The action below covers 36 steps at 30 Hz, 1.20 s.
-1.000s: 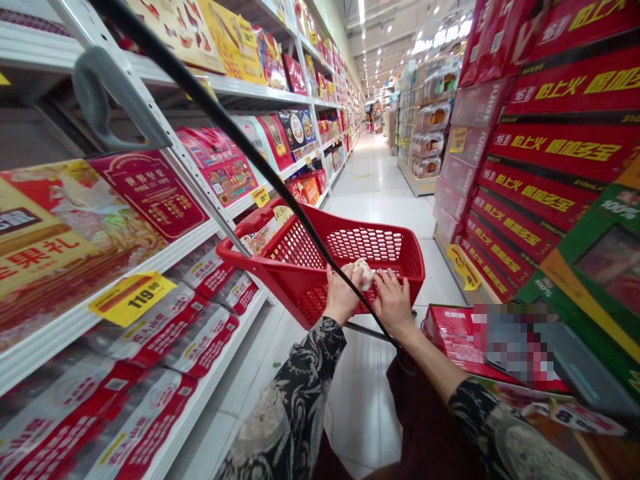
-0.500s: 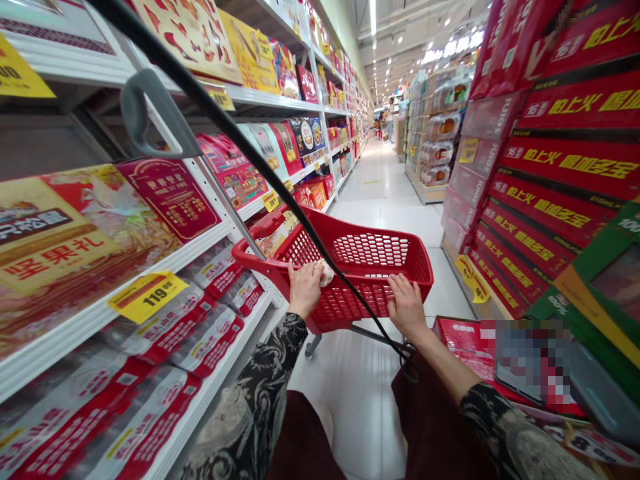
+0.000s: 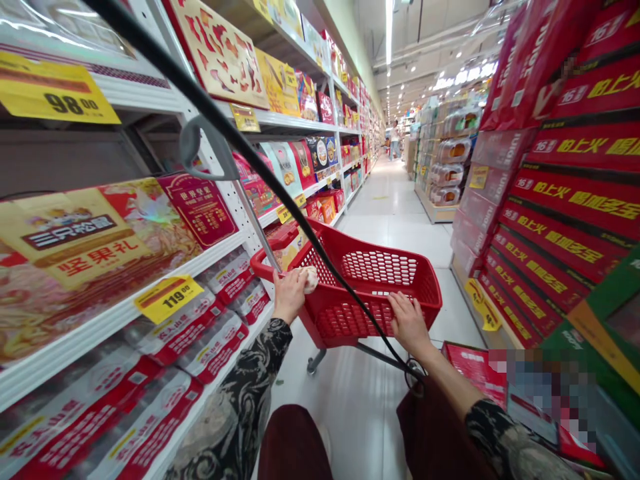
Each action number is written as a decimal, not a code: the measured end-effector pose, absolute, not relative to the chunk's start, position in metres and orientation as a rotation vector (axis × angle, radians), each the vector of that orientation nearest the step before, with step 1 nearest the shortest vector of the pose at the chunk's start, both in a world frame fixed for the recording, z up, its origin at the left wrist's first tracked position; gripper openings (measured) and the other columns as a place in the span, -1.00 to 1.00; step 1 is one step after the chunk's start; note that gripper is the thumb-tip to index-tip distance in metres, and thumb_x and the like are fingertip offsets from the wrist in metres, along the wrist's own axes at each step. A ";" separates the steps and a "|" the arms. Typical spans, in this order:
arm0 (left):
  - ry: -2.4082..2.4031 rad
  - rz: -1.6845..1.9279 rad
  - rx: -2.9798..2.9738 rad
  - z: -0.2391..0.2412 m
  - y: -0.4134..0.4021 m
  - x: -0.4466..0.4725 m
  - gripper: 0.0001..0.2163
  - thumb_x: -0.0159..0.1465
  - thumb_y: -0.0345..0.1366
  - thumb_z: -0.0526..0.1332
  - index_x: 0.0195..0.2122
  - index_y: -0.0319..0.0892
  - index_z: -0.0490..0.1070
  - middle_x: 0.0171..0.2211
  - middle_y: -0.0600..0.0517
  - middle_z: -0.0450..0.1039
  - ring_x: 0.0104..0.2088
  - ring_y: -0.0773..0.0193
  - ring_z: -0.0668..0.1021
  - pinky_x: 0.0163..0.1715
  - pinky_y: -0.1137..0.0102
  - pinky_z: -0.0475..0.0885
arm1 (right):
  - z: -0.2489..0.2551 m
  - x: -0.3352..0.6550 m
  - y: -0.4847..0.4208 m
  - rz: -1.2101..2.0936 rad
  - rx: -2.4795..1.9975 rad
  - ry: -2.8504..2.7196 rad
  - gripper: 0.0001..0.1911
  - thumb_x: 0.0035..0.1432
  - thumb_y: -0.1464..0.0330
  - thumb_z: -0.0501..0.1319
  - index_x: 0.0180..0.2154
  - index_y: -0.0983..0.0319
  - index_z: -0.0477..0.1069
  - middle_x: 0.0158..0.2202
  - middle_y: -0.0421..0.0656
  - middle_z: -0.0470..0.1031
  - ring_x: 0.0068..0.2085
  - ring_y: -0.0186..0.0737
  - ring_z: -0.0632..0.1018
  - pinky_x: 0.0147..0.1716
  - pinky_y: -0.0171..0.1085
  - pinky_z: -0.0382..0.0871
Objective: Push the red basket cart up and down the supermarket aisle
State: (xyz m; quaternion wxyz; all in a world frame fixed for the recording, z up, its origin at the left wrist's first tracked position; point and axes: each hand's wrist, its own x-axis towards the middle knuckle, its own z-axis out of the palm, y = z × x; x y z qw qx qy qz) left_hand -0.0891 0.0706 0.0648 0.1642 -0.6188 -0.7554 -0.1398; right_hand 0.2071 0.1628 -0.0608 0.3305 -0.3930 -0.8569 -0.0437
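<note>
A red plastic shopping cart (image 3: 350,317) with perforated sides stands in front of me, skewed in the aisle. At its near left corner my left hand (image 3: 289,297) is closed around a whitish crumpled lump (image 3: 311,279), and the fingers lie against the cart's rim. I cannot make out what the lump is. My right hand (image 3: 409,323) curls its fingers over the near rim, further right. From the cart a metal pole rises to a grey handle (image 3: 213,157) at the left. A black cord (image 3: 280,190) crosses the view diagonally in front of the cart.
Shelves with boxed gifts (image 3: 85,233) and packs of bottled drinks (image 3: 145,407) run along my left. Stacked red drink cartons (image 3: 575,187) line the right, with a low red box (image 3: 473,367) near my right arm. The tiled aisle (image 3: 380,180) leads forward to a distant person (image 3: 395,139).
My left hand has shifted left along the rim, nearer the pole. The cart and shelves sit further right and lower in view. The right hand stays on the rim.
</note>
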 end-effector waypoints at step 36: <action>-2.016 -0.243 -1.908 0.077 0.079 -0.059 -0.74 0.24 -0.32 -0.02 -0.19 -0.06 0.45 -0.28 -0.02 0.53 -0.18 0.11 0.52 0.18 -0.05 -0.04 | -0.045 0.229 0.166 0.188 -1.102 -2.399 -0.23 -0.17 0.58 -0.02 0.18 0.29 0.23 0.22 -0.01 0.21 0.26 -0.05 0.18 0.21 0.14 -0.02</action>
